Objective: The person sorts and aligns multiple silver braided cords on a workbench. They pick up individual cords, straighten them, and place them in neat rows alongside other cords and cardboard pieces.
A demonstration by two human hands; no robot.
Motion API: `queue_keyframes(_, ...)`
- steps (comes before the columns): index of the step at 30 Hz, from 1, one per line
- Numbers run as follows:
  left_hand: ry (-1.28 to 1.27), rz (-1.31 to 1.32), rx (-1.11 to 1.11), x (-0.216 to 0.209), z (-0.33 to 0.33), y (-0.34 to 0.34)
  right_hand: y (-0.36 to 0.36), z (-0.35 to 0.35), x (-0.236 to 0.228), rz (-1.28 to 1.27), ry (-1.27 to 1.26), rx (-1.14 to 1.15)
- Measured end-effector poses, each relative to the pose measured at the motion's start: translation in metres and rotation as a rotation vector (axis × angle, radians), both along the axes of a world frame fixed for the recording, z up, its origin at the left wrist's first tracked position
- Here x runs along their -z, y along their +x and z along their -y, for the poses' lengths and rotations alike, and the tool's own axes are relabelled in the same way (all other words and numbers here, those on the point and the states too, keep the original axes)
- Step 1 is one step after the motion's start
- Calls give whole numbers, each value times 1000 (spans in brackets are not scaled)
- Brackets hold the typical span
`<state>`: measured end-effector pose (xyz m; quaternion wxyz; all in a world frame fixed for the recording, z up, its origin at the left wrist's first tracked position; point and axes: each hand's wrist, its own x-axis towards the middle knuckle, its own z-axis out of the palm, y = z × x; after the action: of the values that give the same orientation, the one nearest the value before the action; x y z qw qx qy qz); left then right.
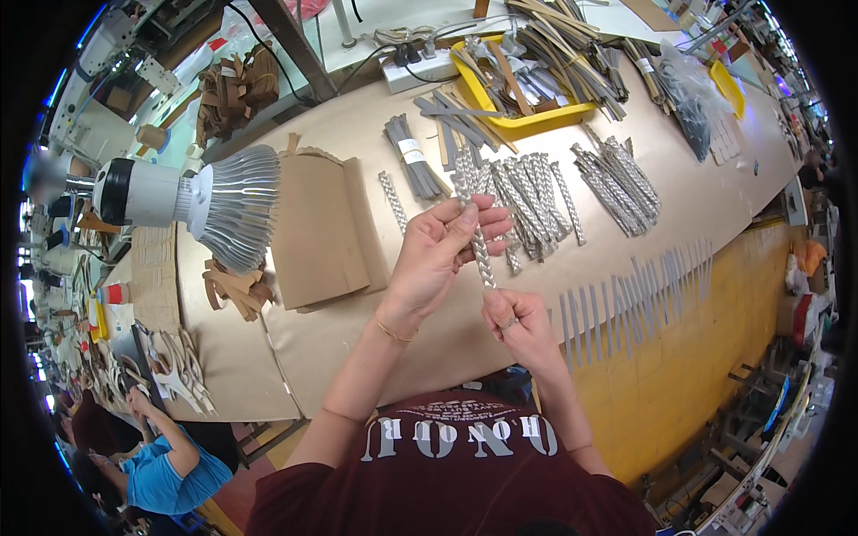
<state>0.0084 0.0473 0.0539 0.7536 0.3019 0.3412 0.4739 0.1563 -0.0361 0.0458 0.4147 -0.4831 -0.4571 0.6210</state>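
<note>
"Braided silver strap [483, 261] — where is it, and how is it gripped?"

"Over the table [693, 201], stretched between both hands. The left hand [436, 247] pinches it part way along, thumb against fingers; the right hand [525, 331] is clenched around its lower end."

"How would it handle?"

"Light, I'd judge, and supple rather than stiff. Those glossy strands could slip a little, though nothing suggests it would snap."

"Best place to hold?"

"Across the flat weave, near an end — a loose plait might open there. Similar braids [529, 204] lie beyond the left hand."
</note>
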Motion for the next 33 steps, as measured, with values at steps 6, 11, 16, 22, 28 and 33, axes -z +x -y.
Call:
queue_keyframes(6, -35, 19, -139, 6, 7, 8, -6, -3, -8, 711, 817, 52)
queue_keyframes(11, -115, 94, -114, 15, 7, 13, 1, -1, -5, 861, 924, 27)
queue_keyframes(16, -32, 368, 120, 12, 0, 2, 12, 2, 0, 465, 452, 188)
queue_keyframes(22, -176, 626, 238, -3, 2, 0, 23, 0, -11, 108, 128, 204)
queue_keyframes(28, -198, 788, 268, -4, 7, -5, 24, -1, -15, 92, 130, 168)
queue_keyframes(33, -2, 1173, 458, 10, 1, -4, 25, -1, -18, 312, 500, 53)
